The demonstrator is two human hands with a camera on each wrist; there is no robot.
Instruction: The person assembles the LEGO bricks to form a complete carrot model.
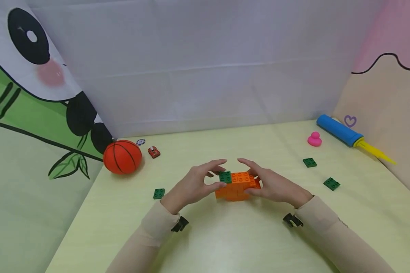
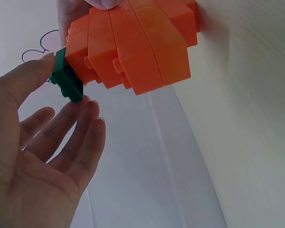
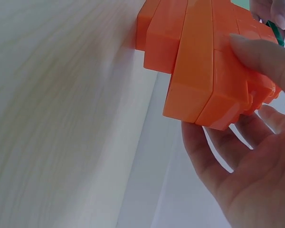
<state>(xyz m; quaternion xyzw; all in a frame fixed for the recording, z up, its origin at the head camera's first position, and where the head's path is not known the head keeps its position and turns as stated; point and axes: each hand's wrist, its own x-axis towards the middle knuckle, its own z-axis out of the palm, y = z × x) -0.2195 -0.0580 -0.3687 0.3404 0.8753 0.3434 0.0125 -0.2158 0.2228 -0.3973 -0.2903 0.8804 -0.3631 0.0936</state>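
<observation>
An orange brick block [image 1: 238, 185] stands on the pale yellow table [image 1: 246, 239] in the middle. A small green plate [image 1: 225, 176] sits on its top left corner. My left hand [image 1: 196, 185] pinches that green plate [image 2: 65, 80] between thumb and fingertips, with the orange block [image 2: 133, 45] beside it. My right hand [image 1: 271, 184] grips the right side of the orange block [image 3: 213, 61], thumb on its top edge and fingers under its far face.
Loose green plates lie at the left [image 1: 158, 193] and at the right [image 1: 309, 162], [image 1: 331, 184]. An orange ball [image 1: 122, 156], a small red toy [image 1: 153, 152], a pink toy [image 1: 314, 139] and a blue-yellow pump [image 1: 348, 134] stand along the back. Fabric walls enclose the table.
</observation>
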